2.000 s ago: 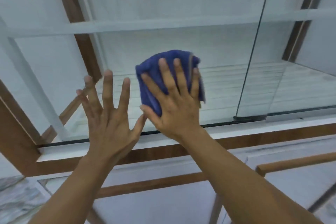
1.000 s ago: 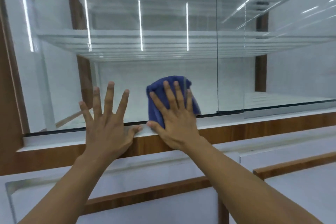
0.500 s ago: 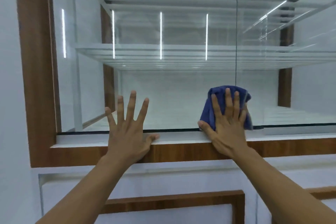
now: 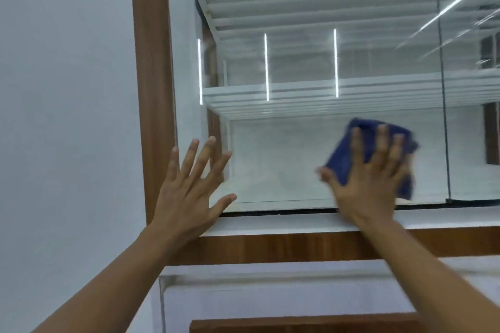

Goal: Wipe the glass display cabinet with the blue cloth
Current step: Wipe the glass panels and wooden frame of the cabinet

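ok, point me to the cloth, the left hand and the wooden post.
cloth (image 4: 343,159), head view, bare blue part left of the fingers
left hand (image 4: 184,197), head view, back of the hand
wooden post (image 4: 151,62), head view, mid-height on its front face

Two hands are raised at the cabinet: one left hand (image 4: 186,192), all five digits spread, and one right hand (image 4: 370,184), blurred. One blue cloth (image 4: 351,154) lies under the right palm. One glass display cabinet (image 4: 297,143) fills the view, with one vertical glass seam (image 4: 443,89) dividing its front into two panes. One wooden upright (image 4: 151,62) and one wooden rail (image 4: 297,246) frame it. Inside, one shelf (image 4: 351,100) is clear; the reflected light strips blur together and defy a firm count.
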